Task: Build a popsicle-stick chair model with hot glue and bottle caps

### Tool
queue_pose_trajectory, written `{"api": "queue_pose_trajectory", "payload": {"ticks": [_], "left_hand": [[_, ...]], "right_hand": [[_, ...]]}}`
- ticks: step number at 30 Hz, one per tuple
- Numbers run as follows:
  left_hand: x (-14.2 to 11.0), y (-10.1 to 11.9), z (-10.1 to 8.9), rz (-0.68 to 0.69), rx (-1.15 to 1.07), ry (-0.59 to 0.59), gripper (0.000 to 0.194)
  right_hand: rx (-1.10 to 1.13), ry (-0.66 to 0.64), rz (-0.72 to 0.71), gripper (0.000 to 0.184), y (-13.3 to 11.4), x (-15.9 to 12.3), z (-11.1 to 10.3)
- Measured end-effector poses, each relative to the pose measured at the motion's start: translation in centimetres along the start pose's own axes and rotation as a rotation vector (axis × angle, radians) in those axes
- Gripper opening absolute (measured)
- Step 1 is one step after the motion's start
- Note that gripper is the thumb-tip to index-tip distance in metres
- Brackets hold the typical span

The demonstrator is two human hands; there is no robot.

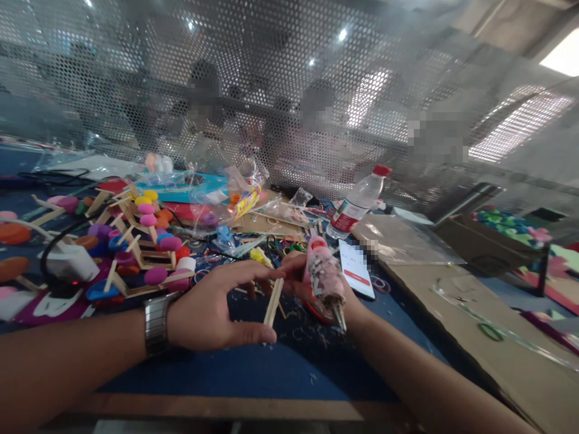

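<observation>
My left hand, with a metal-banded watch on the wrist, pinches a few pale wooden craft sticks between thumb and fingers. They stand lengthwise, tilted slightly, above the blue table. In my right hand is a pink hot glue gun, stained and wrapped in worn patterned covering, its metal nozzle pointing down toward me. Fingertips of my right hand come close to the sticks' upper end; whether they touch I cannot tell. Thin glue threads and scraps lie on the cloth beneath.
Left of my hands lies a pile of wooden-stick pieces with coloured round pads, beside a white plug on a purple power strip. A water bottle, a lit phone and a cardboard sheet are to the right. Perforated metal mesh rises behind.
</observation>
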State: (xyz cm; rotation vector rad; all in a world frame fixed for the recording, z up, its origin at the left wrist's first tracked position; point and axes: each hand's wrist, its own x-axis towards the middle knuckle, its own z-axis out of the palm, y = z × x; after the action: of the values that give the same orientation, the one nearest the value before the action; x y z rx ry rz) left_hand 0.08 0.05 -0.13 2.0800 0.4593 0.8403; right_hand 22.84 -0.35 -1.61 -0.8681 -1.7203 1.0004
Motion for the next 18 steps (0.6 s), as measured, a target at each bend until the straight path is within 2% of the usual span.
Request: {"api": "queue_pose_trajectory", "payload": {"ticks": [5,10,18], "left_hand": [[-0.05,0.0,-0.06,-0.003,0.013,-0.003,0.064],[-0.11,0.06,-0.07,-0.012,0.037,-0.001,0.061],[-0.12,-0.04,0.04,-0.034,-0.03,-0.01,0.061]], "right_hand": [[0.037,0.025,-0.034,0.012,0.49,-0.16,0.04],[-0.013,0.015,-0.004,0.02,0.13,-0.24,0.1],[0.016,0.089,-0.045,0.01,0.85,-0.44,0.02]]}}
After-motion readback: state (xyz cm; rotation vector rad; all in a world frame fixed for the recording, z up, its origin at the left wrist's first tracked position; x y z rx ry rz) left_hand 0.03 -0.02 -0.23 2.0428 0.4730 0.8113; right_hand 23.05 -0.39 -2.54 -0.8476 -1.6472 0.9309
